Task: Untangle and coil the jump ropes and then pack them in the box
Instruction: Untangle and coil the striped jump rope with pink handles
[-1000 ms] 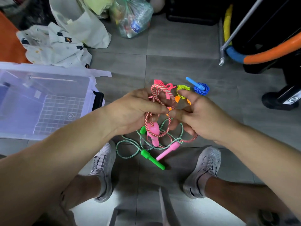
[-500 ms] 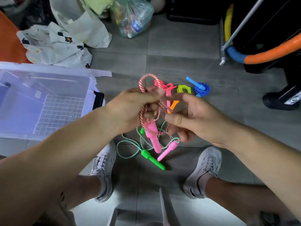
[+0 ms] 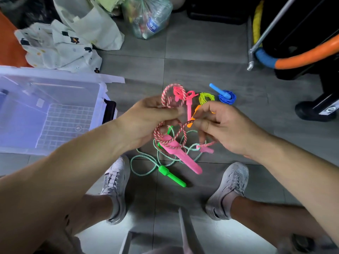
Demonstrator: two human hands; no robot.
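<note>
My left hand point(image 3: 146, 121) grips loops of the pink-and-white braided jump rope point(image 3: 166, 97) above the floor. One pink handle point(image 3: 181, 156) hangs below that hand, and a second pink handle point(image 3: 207, 149) dangles under my right hand point(image 3: 225, 129), which pinches a strand of the same rope. A green-and-white rope point(image 3: 145, 162) with a green handle point(image 3: 172, 176) lies loose on the tiles beneath. Coiled ropes lie beyond: bright pink point(image 3: 183, 92), yellow-green with an orange handle point(image 3: 206, 98), and blue point(image 3: 227, 96). The clear plastic box point(image 3: 102, 92) stands open at the left.
My two grey shoes point(image 3: 115, 182) point(image 3: 229, 184) flank the green rope. White bags and cloth point(image 3: 60, 46) and a plastic bag of bottles point(image 3: 150, 17) lie at the back. A black frame with orange and blue padding point(image 3: 293, 57) stands at the right.
My hands have drawn slightly apart. The rope loop above my left hand has grown, the pink handle hangs lower, and the second pink handle has lifted off the floor.
</note>
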